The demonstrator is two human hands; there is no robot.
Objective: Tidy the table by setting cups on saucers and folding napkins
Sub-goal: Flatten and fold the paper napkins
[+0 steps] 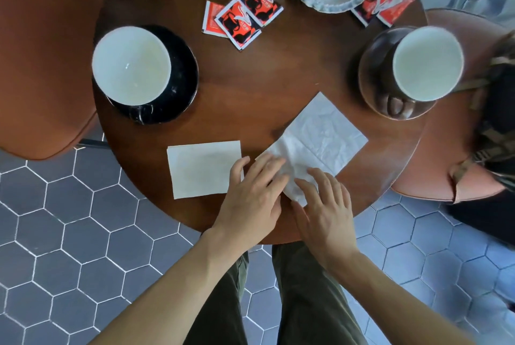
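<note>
Two hands flatten one of two white paper napkins on the round dark wooden worktop [278, 71].

Left hand [250, 199] and right hand [326, 205], grip spread, press the crumpled napkin [320, 132]; the folded napkin [203, 169] lies just left. Two white cups sit on saucers: one black [181, 66], one brown [390, 105].

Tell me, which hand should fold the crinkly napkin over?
Probably the right hand. It rests on the near corner of the crumpled napkin, free to lift it, while the left hand presses the napkin's left side flat.
</note>
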